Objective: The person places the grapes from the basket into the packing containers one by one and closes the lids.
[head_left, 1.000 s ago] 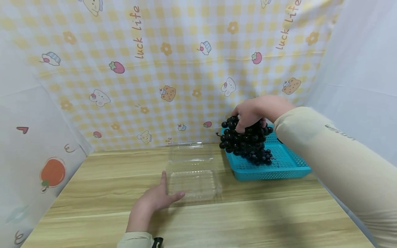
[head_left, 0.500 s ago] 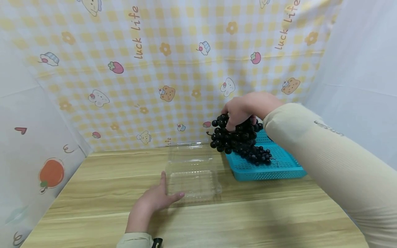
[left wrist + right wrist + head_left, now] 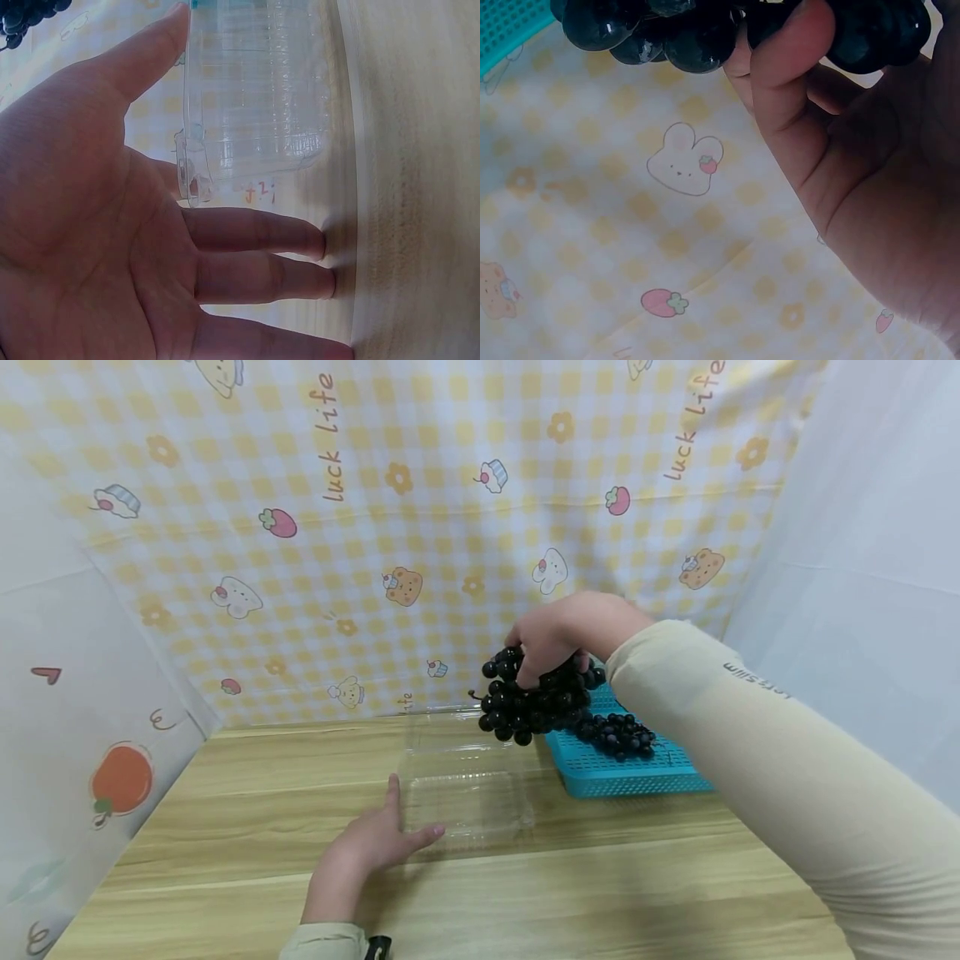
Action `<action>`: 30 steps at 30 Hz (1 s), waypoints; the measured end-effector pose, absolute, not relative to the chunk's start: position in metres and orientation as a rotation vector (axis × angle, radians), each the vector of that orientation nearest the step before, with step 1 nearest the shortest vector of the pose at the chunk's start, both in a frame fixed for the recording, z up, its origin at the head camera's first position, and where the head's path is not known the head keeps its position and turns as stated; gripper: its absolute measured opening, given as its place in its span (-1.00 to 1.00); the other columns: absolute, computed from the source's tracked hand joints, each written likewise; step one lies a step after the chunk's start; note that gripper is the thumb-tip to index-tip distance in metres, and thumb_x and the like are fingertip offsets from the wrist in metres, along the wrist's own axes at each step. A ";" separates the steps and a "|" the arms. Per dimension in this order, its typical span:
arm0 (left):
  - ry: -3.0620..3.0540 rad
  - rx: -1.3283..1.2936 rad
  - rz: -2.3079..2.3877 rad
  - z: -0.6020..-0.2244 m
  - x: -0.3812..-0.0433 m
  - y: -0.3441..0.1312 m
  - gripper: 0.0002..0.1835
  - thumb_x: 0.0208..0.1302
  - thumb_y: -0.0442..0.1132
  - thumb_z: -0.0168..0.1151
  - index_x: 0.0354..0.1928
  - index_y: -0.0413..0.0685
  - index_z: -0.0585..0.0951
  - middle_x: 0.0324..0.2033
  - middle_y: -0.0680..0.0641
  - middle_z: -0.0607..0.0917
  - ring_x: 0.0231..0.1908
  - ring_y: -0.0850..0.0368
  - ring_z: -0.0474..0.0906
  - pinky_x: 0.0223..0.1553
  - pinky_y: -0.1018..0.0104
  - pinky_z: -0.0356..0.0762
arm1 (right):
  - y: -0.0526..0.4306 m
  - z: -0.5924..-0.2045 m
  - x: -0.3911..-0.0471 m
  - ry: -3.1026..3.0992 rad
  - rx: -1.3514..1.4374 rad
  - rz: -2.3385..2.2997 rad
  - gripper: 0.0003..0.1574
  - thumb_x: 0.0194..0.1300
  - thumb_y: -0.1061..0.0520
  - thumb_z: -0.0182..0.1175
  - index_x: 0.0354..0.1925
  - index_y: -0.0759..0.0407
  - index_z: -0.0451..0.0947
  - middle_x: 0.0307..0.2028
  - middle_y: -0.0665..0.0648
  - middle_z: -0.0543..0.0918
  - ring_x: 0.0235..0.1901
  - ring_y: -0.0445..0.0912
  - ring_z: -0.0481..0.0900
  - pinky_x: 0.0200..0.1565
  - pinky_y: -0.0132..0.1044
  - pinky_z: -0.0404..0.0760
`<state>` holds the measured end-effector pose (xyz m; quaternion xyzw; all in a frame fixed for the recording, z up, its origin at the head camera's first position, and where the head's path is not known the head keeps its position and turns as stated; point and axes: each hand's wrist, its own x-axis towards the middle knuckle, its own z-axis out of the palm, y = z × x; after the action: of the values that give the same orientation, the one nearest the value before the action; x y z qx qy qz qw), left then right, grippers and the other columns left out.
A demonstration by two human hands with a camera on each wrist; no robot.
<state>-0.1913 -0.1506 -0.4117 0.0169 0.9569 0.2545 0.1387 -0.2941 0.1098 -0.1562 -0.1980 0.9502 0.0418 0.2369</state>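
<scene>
High over the table in the head view, my right hand (image 3: 555,631) holds a bunch of black grapes (image 3: 534,708). Thumb and fingers pinch it from above, and a bit of stem sticks out on its left. The right wrist view shows the thumb (image 3: 791,49) against the dark grapes (image 3: 701,41). My left hand (image 3: 371,839) lies at the left edge of a clear plastic clamshell box (image 3: 467,806), whose lid is folded back. In the left wrist view its thumb is at the rim of the box (image 3: 255,90), with the other fingers straight and spread on the table.
A turquoise plastic basket (image 3: 637,783) stands right of the box, with another bunch of black grapes (image 3: 618,737) in it. Behind the wooden table (image 3: 285,793) hangs a yellow checked cloth (image 3: 450,527). White sheets close off both sides.
My right hand has carried the grapes leftward, from above the basket to near the box's lid. The left hand has stayed in place.
</scene>
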 end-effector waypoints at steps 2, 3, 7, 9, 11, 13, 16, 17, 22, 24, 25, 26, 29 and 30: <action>2.764 0.047 0.737 -0.411 -0.191 -0.151 0.40 0.27 0.50 0.30 0.70 -0.30 -0.21 0.27 -0.67 0.53 0.00 -0.45 0.74 0.11 -0.35 0.69 | 0.106 -0.157 -0.293 2.605 -0.546 0.118 0.05 0.38 -0.04 0.27 0.70 -0.08 0.09 0.65 0.11 0.26 0.35 0.08 0.51 -0.29 -0.13 0.84; 2.761 0.047 0.739 -0.411 -0.191 -0.151 0.40 0.27 0.50 0.30 0.70 -0.30 -0.21 0.27 -0.67 0.53 -0.01 -0.45 0.74 0.11 -0.35 0.69 | 0.104 -0.158 -0.292 2.605 -0.547 0.116 0.05 0.39 -0.04 0.27 0.71 -0.09 0.09 0.66 0.10 0.24 0.37 0.07 0.49 -0.29 -0.13 0.84; 2.759 0.043 0.741 -0.412 -0.192 -0.151 0.41 0.26 0.51 0.30 0.70 -0.28 -0.22 0.28 -0.68 0.52 -0.01 -0.45 0.74 0.11 -0.36 0.69 | 0.098 -0.160 -0.291 2.606 -0.540 0.105 0.05 0.41 -0.06 0.28 0.71 -0.13 0.07 0.66 0.09 0.22 0.39 0.06 0.47 -0.25 -0.13 0.85; 2.760 0.044 0.743 -0.412 -0.192 -0.152 0.41 0.26 0.51 0.29 0.70 -0.27 -0.23 0.29 -0.68 0.51 0.02 -0.47 0.73 0.12 -0.37 0.68 | 0.095 -0.161 -0.292 2.604 -0.544 0.094 0.04 0.42 -0.06 0.28 0.71 -0.14 0.06 0.67 0.09 0.21 0.40 0.06 0.46 -0.23 -0.11 0.86; 2.761 0.044 0.744 -0.412 -0.192 -0.151 0.41 0.26 0.52 0.29 0.70 -0.27 -0.23 0.30 -0.68 0.49 0.05 -0.50 0.71 0.13 -0.38 0.67 | 0.093 -0.162 -0.292 2.604 -0.545 0.087 0.04 0.42 -0.05 0.28 0.71 -0.14 0.07 0.67 0.08 0.21 0.39 0.06 0.47 -0.22 -0.10 0.86; 2.757 0.040 0.749 -0.412 -0.192 -0.151 0.42 0.25 0.52 0.29 0.70 -0.26 -0.23 0.32 -0.68 0.48 0.09 -0.52 0.69 0.15 -0.39 0.66 | 0.090 -0.163 -0.292 2.606 -0.551 0.087 0.05 0.42 -0.05 0.28 0.71 -0.14 0.06 0.68 0.06 0.19 0.37 0.05 0.50 -0.23 -0.11 0.86; 2.752 0.029 0.749 -0.411 -0.192 -0.151 0.42 0.25 0.53 0.29 0.71 -0.26 -0.23 0.34 -0.68 0.45 0.14 -0.57 0.65 0.16 -0.42 0.64 | 0.085 -0.167 -0.292 2.613 -0.543 0.081 0.05 0.41 -0.05 0.29 0.71 -0.14 0.07 0.67 0.07 0.20 0.33 0.07 0.53 -0.25 -0.12 0.86; 2.750 0.026 0.750 -0.411 -0.192 -0.151 0.42 0.25 0.53 0.29 0.71 -0.25 -0.23 0.34 -0.69 0.44 0.16 -0.59 0.63 0.17 -0.43 0.63 | 0.083 -0.168 -0.291 2.614 -0.539 0.080 0.03 0.41 -0.05 0.29 0.70 -0.13 0.10 0.66 0.08 0.21 0.31 0.08 0.54 -0.26 -0.12 0.86; 2.748 0.025 0.747 -0.411 -0.191 -0.151 0.42 0.25 0.53 0.29 0.71 -0.25 -0.23 0.34 -0.69 0.45 0.19 -0.61 0.60 0.19 -0.45 0.61 | 0.074 -0.175 -0.290 2.609 -0.501 0.053 -0.05 0.37 -0.05 0.30 0.64 -0.13 0.24 0.58 0.07 0.32 0.29 0.09 0.54 -0.31 -0.16 0.86; 2.748 0.027 0.749 -0.412 -0.192 -0.151 0.42 0.25 0.52 0.30 0.71 -0.25 -0.23 0.34 -0.69 0.45 0.19 -0.61 0.59 0.19 -0.45 0.61 | 0.070 -0.179 -0.290 2.601 -0.486 0.030 -0.18 0.35 -0.04 0.30 0.53 -0.11 0.38 0.48 0.07 0.42 0.26 0.08 0.55 -0.32 -0.17 0.86; 2.747 0.027 0.751 -0.412 -0.192 -0.151 0.42 0.25 0.52 0.30 0.71 -0.25 -0.24 0.34 -0.69 0.44 0.20 -0.61 0.59 0.19 -0.46 0.60 | 0.068 -0.181 -0.290 2.597 -0.474 0.016 -0.25 0.35 -0.03 0.30 0.47 -0.10 0.43 0.42 0.07 0.46 0.25 0.07 0.56 -0.30 -0.16 0.86; 2.747 0.028 0.753 -0.413 -0.192 -0.151 0.42 0.25 0.52 0.30 0.71 -0.24 -0.24 0.35 -0.69 0.43 0.20 -0.62 0.58 0.20 -0.46 0.59 | 0.066 -0.182 -0.289 2.595 -0.465 0.008 -0.28 0.35 -0.03 0.29 0.45 -0.11 0.45 0.39 0.07 0.48 0.22 0.07 0.58 -0.30 -0.16 0.86; 2.746 0.029 0.760 -0.414 -0.192 -0.152 0.42 0.24 0.51 0.31 0.71 -0.24 -0.24 0.35 -0.69 0.43 0.20 -0.62 0.59 0.20 -0.47 0.59 | 0.061 -0.187 -0.288 2.586 -0.440 -0.019 -0.43 0.37 -0.03 0.27 0.32 -0.09 0.51 0.27 0.07 0.53 0.16 0.07 0.62 -0.30 -0.16 0.86; 2.748 0.030 0.759 -0.414 -0.192 -0.152 0.42 0.24 0.51 0.31 0.71 -0.24 -0.24 0.34 -0.69 0.45 0.18 -0.61 0.60 0.19 -0.46 0.60 | 0.059 -0.188 -0.287 2.586 -0.435 -0.017 -0.43 0.37 -0.03 0.27 0.32 -0.09 0.51 0.27 0.07 0.54 0.15 0.07 0.63 -0.30 -0.17 0.86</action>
<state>-0.1921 -0.1521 -0.4137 0.0105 0.9537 0.2634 0.1449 -0.2872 0.0586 -0.1878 -0.1604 0.9531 -0.0064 0.2566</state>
